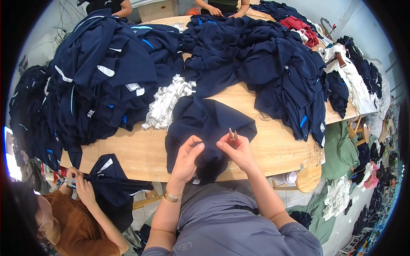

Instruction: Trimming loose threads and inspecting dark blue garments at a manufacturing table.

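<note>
Heaped navy garments crowd a long pale wooden worktable [273, 149] in a busy sewing room, with a loose stack of white fabric strips [167, 102] lying between the piles and more clothing, green and white, hanging off a rack at the right. At the near edge, a person in a grey shirt works on a single dark navy garment [205, 128] spread flat on the wood and draped over the table's lip toward the lap, a position that appears to keep the cloth taut and close to the eyes. The left hand [188, 158], wrist ringed by a gold watch, is cupped with fingers curled and pinching a fold of that garment, bunching it upward. The right hand [235, 149], forearm angled in from the lower right, grips a small pair of metal thread snips [232, 135] (blades pointing up and away), closed around the handle just beside the pinched fold. At lower left, a co-worker in a brown top [77, 230] handles another navy piece [109, 179], and further hands rest on the table's far end [222, 10].
</note>
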Demonstrator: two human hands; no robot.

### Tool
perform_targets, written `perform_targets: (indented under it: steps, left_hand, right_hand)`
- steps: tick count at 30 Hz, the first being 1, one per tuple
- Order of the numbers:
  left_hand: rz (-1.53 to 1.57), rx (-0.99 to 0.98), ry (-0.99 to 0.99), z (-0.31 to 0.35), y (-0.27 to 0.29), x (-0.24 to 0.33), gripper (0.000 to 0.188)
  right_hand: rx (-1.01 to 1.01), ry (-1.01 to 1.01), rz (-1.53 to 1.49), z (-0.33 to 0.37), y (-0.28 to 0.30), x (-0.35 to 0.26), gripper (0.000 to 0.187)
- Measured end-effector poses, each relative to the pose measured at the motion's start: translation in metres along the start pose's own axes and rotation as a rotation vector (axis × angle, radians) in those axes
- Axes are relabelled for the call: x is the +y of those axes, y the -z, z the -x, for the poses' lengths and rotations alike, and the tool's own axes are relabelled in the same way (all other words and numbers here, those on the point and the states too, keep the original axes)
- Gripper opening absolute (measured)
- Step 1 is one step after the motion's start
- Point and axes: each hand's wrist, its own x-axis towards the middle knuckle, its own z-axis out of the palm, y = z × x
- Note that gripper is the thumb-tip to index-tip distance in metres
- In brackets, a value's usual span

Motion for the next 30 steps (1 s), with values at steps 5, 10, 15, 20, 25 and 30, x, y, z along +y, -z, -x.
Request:
perform_targets:
  steps: [5, 10, 15, 20, 25, 30]
  left_hand:
    - [0.031, 0.078, 0.014, 0.000, -0.002, -0.001, 0.004]
    - [-0.031, 0.118, -0.061, 0.000, -0.008, 0.006, 0.010]
    - [-0.145, 0.125, -0.125, 0.002, -0.011, 0.008, 0.010]
    - [-0.278, 0.100, -0.182, 0.000, -0.012, 0.008, 0.009]
    - [-0.300, 0.081, -0.207, 0.004, -0.015, 0.010, 0.009]
    - [-0.318, 0.073, -0.206, 0.004, -0.017, 0.011, 0.008]
  right_hand:
    - [0.164, 0.150, 0.243, -0.003, 0.002, 0.016, 0.017]
    - [0.263, 0.325, 0.331, 0.005, 0.014, 0.020, 0.023]
    - [0.092, 0.382, 0.628, 0.018, 0.016, -0.001, 0.026]
    - [0.065, 0.418, 0.753, 0.018, 0.013, -0.001, 0.031]
    - [0.022, 0.402, 0.777, 0.019, 0.011, -0.003, 0.033]
    - [0.009, 0.415, 0.793, 0.019, 0.009, -0.007, 0.033]
